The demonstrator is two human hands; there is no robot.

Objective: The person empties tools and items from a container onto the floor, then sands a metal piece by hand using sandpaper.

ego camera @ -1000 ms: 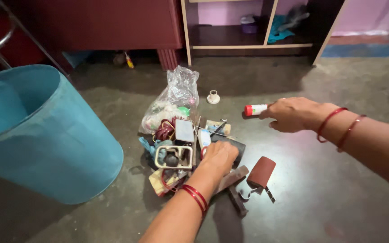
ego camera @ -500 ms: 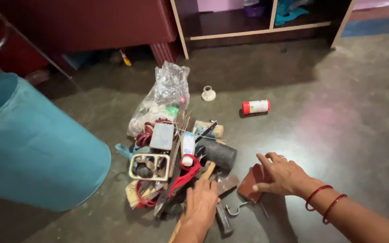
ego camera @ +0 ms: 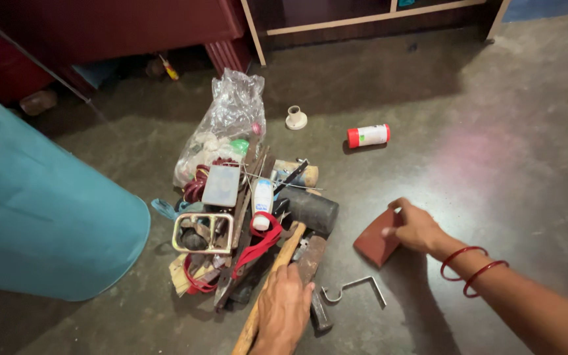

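The right hand (ego camera: 417, 227), which a second ago let go of the red-capped white bottle (ego camera: 368, 135) now lying well apart, pinches the reddish-brown block (ego camera: 376, 243) on the floor, while the left hand (ego camera: 284, 314) has closed around the mallet's wooden handle (ego camera: 277, 273) at the pile's edge.

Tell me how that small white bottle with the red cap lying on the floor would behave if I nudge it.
The white bottle with the red cap lies on its side on the bare floor, so it would probably roll across its length rather than slide. It looks like small plastic, likely light and easily sent skittering. Nothing touches it; the white ring-shaped fitting sits apart, so little would stop it.
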